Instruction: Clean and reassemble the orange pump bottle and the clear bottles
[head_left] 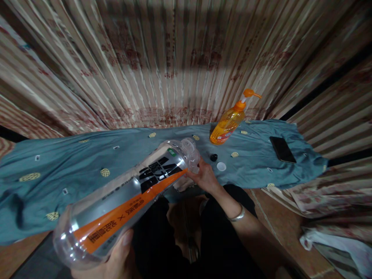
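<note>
A large, see-through plastic bottle (128, 201) with a silver, black and orange label lies tilted across my view, its base near me on the left. My left hand (113, 255) is wrapped round its lower end from below. At the far end, my right hand (205, 176) is closed about the clear plastic at the bottle's top. A rounded clear piece (189, 149) shows there; I cannot tell whether it is the neck or a separate thing. Beside the right hand lie a small black cap (214, 157) and a white round disc (221, 166).
An orange pump bottle (226, 124) of yellow-orange liquid stands behind the cap. A dark phone (282, 149) lies to the right. Both rest on a teal patterned cloth (87, 155). Pleated curtains (186, 58) hang behind. Pale crumpled material (183, 184) shows beneath the bottle's top.
</note>
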`<state>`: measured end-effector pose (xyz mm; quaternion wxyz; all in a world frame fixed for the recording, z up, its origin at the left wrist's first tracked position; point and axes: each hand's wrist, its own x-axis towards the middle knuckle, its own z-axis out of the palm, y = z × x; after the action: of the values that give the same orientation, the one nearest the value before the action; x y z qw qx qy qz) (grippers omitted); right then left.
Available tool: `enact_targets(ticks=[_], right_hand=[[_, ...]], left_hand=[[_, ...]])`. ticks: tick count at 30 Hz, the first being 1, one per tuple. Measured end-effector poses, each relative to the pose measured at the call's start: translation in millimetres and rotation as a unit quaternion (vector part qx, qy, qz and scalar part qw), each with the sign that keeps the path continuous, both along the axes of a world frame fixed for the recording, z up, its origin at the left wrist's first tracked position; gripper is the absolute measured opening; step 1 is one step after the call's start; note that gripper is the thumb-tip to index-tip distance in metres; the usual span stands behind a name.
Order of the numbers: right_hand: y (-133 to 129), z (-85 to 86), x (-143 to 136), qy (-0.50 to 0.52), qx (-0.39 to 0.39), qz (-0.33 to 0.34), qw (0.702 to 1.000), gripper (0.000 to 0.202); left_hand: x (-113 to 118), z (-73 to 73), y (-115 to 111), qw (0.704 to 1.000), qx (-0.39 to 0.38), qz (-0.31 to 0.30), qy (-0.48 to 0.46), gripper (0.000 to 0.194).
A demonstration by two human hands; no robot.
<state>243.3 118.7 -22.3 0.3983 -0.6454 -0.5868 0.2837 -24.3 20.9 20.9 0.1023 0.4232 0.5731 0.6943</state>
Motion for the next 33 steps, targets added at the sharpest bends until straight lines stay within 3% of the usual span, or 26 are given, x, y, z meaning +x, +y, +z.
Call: enact_targets(ticks=[5,10,16,21,28,33], right_hand=[[0,-1.8,0,-0.002,0.005,-0.001,1.000,0.055],[0,-4.1,0,0.007,0.024,-0.001,1.000,0.052],[1,-1.5,0,0.015,0.006,-0.001,1.000,0.057],[0,1.5,0,0.015,-0.004,0.000,1.000,0.057],[0,1.8,1,0.012,-0.003,0.001,1.000,0.056],[0,3.1,1,0.001,-0.012,0.006,1.000,0.058]], left_hand=[[12,14.3,2,0.996,0.031,-0.018,-0.078,0.100],[18,15.9,3,0.994,0.047,-0.023,-0.099,0.085],[17,17.5,6,0.992,0.059,-0.062,-0.090,0.083],[18,16.9,4,0.994,0.024,-0.047,-0.099,0.086],[23,29.5,5,0.993,0.022,-0.061,-0.104,0.090],[18,22.7,2,0.994,0.019,-0.049,-0.095,0.088]])
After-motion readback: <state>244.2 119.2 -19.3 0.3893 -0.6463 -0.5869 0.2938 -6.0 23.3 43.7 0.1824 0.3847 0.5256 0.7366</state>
